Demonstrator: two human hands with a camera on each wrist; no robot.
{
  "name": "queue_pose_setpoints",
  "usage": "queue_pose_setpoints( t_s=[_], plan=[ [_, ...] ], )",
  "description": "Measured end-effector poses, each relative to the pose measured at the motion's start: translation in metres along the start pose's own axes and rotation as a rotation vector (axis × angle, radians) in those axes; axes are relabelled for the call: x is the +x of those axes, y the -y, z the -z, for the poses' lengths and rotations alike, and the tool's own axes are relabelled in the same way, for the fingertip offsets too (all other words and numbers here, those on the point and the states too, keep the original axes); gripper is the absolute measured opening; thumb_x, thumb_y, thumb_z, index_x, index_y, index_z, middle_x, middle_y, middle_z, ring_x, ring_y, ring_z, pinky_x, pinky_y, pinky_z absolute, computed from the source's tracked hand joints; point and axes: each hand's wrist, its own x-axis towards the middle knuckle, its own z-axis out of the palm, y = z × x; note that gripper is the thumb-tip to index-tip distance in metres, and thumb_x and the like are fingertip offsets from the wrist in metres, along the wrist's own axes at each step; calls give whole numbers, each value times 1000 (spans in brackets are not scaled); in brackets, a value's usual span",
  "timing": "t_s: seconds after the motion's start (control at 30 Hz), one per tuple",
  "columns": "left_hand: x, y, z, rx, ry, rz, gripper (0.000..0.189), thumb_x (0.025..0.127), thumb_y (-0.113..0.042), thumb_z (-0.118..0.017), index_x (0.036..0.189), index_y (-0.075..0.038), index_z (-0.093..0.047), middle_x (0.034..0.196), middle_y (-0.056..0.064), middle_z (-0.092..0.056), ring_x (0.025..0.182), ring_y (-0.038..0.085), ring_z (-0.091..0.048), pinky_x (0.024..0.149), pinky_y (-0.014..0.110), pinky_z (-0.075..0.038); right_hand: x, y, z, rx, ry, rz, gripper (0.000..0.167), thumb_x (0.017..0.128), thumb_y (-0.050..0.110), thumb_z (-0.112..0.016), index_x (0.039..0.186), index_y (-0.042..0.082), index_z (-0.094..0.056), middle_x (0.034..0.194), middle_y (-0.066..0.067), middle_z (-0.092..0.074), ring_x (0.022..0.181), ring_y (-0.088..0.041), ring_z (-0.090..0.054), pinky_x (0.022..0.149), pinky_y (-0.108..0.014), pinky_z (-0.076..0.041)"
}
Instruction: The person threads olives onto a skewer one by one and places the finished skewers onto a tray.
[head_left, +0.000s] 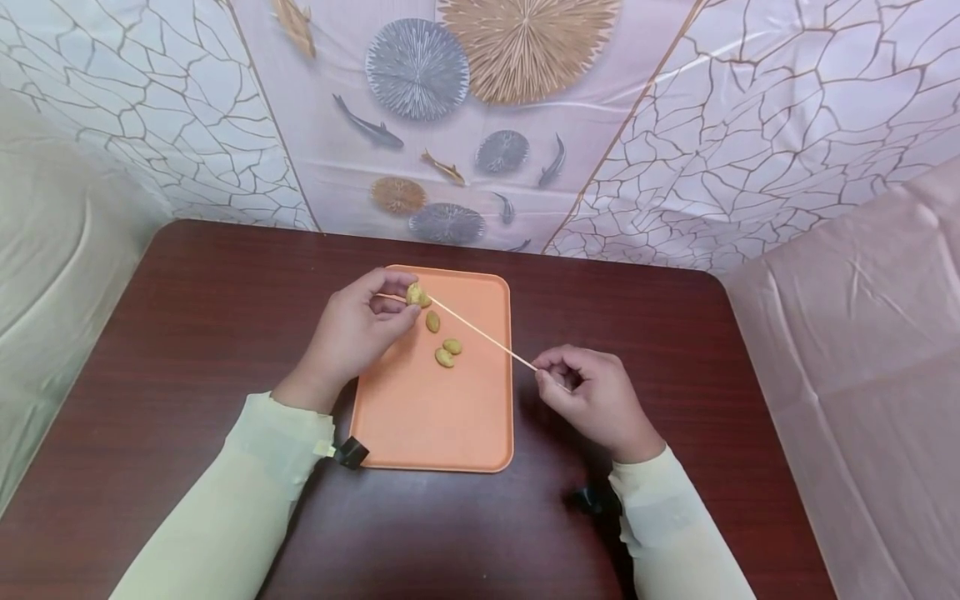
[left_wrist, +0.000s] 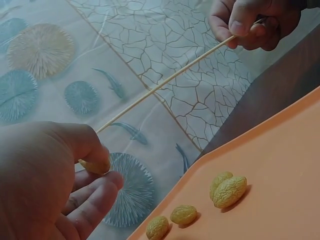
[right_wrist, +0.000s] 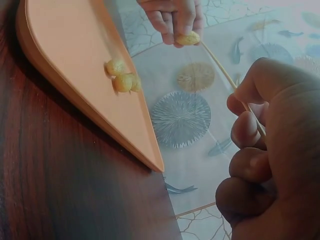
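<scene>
My left hand, raised over the far left part of an orange tray, pinches a wrinkled yellow-green fruit between thumb and fingertips. In the right wrist view, a thin pale wooden skewer meets the end of that fruit. My right hand, to the right of the tray, grips the skewer's other end between thumb and curled fingers. The skewer slants across the tray's upper right side. Several more such fruits lie on the tray, including a touching pair and a single one.
The tray lies on a dark reddish-brown wooden table. Behind the table hangs a patterned cloth with round motifs and fish. Plain fabric drapes along the right side. A small black device on the left wrist overlaps the tray's near left corner.
</scene>
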Motion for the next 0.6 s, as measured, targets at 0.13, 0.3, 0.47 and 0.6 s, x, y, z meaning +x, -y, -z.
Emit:
queue_pose_setpoints(
  t_s=[0.13, 0.3, 0.47, 0.6],
  plan=[
    [0, 0, 0, 0, -16, -8, 40, 98, -13, -89, 135, -12, -76, 125, 8, -78, 102, 24, -80, 82, 15, -64, 0, 1, 0, -14, 11, 11, 20, 93, 0, -81, 98, 19, -83, 74, 10, -61, 66, -7, -54, 57, -16, -44],
    [0, -1, 0, -2, -34, -12, 38, 96, -15, -91, 132, -13, -77, 121, 8, -78, 98, 22, -78, 80, 13, -63, 0, 1, -1, -12, 8, 39, 22, 92, -1, -82, 98, 19, -83, 74, 10, -61, 65, -9, -54, 57, -16, -44],
    [1, 1, 0, -5, -56, -37, 39, 94, -11, -93, 131, -10, -78, 117, 9, -79, 97, 22, -77, 80, 13, -63, 1, 3, -1, -11, 9, 52, 23, 92, -2, -82, 98, 21, -83, 75, 11, -61, 65, -9, -54, 57, -15, -43],
    [1, 1, 0, -18, -70, -52, 39, 93, -9, -93, 129, -9, -79, 115, 9, -80, 97, 21, -77, 81, 13, -63, 1, 3, -1, -16, 5, 59, 22, 92, -2, -82, 98, 19, -83, 75, 10, -62, 66, -10, -55, 58, -15, -44]
  ],
)
